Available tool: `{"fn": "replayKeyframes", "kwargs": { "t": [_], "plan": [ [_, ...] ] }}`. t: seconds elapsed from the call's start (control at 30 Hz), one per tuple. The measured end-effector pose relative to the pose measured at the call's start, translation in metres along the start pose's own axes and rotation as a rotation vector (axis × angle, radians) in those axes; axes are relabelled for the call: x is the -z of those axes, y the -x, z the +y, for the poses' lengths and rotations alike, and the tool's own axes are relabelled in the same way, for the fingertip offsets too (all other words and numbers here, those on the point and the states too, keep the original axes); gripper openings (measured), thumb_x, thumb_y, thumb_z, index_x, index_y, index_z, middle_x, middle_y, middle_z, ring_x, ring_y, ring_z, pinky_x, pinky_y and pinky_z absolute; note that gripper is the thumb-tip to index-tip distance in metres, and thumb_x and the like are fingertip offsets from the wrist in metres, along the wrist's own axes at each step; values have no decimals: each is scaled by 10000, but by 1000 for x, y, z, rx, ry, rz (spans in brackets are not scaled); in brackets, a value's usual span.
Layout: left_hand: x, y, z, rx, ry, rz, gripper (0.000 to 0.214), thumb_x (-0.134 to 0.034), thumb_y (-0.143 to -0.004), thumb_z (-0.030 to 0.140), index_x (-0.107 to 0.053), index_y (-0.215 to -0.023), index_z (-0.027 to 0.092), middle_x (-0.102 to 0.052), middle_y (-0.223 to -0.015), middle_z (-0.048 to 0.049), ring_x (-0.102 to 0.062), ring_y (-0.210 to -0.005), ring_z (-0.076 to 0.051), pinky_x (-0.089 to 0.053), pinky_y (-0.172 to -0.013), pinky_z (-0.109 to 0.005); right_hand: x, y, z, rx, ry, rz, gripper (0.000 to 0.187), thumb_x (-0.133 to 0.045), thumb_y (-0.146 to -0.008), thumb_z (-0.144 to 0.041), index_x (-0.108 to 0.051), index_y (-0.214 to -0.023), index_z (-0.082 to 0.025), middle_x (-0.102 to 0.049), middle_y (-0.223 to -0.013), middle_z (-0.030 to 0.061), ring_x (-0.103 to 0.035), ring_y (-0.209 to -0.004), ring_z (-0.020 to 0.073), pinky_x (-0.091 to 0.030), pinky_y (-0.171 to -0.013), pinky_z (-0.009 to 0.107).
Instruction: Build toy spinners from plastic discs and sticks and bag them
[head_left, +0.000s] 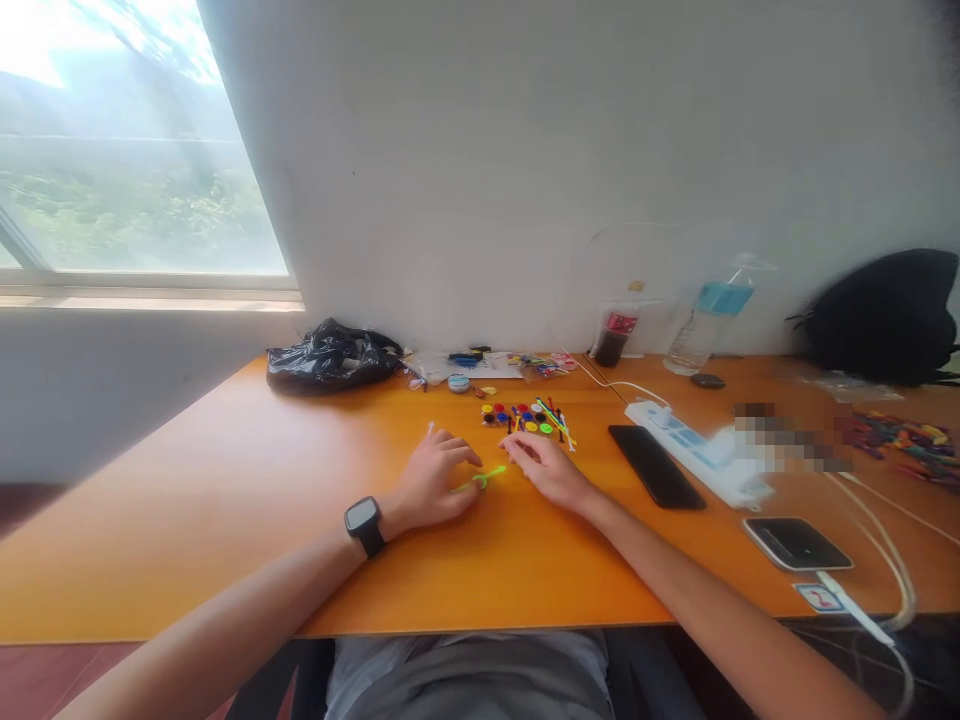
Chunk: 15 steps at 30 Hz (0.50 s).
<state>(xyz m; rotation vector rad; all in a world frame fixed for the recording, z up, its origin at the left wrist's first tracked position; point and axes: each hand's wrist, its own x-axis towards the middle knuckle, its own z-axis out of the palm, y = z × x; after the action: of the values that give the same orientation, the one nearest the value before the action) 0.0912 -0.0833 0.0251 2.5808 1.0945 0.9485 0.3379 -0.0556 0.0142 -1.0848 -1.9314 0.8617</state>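
Observation:
My left hand [433, 478], with a dark watch on its wrist, is over the middle of the table. Its thumb and fingers curl around a small lime-green plastic piece [491, 474], whose end sticks out to the right. Just right of it, my right hand [551, 468] has its thumb and fingertips drawn together in a pinch; whatever they hold is too small to make out. Beyond the right hand lie several coloured round buttons [532, 427] and thin coloured sticks [556, 420]. A small white tip [431, 428] shows behind my left hand.
A black plastic bag [330, 358] and small packets [540, 365] lie along the wall. A cola bottle [616, 335] and a water bottle [694, 335] stand behind. To the right are a black phone [656, 466], a white power strip [697, 455], a charging device [798, 543] and cables.

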Motion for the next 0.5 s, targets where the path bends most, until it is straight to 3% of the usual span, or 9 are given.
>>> {"fn": "replayKeyframes", "kwargs": {
  "t": [0.17,0.33,0.43,0.5],
  "plan": [
    [8,1,-1,69,85,36,179,-582,-969,327,-716,-1045,236,-755,-1044,-70,-627,-969,-264,-410,-1097,-508,11,1,-2,-366,-291,-161,523,-465,-1011,-615,-628,-1231,-170,-549,-633,-36,-366,-452,95,-255,-434,218],
    [9,1,-5,101,137,58,286,-463,-1053,368,-714,-1047,233,-757,-1049,-64,-623,-980,-257,-401,-1099,-494,15,-3,-6,-460,-366,-256,542,-463,-1008,-645,-625,-1240,-183,-495,-558,-64,-269,-399,73,-158,-403,192],
    [9,0,-6,114,145,65,331,-425,-1074,385,-717,-1038,234,-753,-1040,-63,-617,-970,-254,-430,-1040,-464,17,-7,-5,-507,-416,-305,565,-457,-993,-691,-673,-922,-175,-428,-512,-63,-210,-379,62,-99,-393,200],
    [10,-1,-5,128,149,80,363,-401,-1084,398,-720,-1044,231,-745,-1034,-67,-607,-969,-254,-452,-981,-442,17,-8,-3,-515,-450,-282,656,-457,-979,-718,-511,-597,-188,-296,-458,-71,-155,-374,58,-61,-389,215]
  ]
}}
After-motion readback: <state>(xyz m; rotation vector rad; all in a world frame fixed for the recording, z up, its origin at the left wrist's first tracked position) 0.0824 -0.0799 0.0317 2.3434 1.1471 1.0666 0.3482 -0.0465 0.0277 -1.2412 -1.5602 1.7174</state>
